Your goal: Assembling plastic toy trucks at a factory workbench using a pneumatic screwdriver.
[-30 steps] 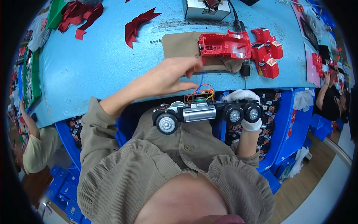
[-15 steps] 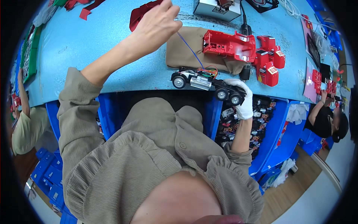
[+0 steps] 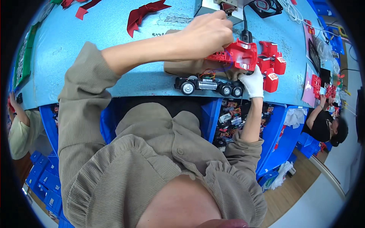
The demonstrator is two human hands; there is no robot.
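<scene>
Head view shows the black truck (image 3: 207,85) at seven o'clock from the red shell (image 3: 246,55), left hand (image 3: 213,35) curled, right hand (image 3: 252,83) by the back wheels (image 3: 226,90), but I cannot tell what they hold.

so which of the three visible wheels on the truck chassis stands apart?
The leftmost wheel, at the left end of the truck chassis: a silver cylinder separates it from the other two wheels, which sit close together beside the gloved right hand.
</scene>
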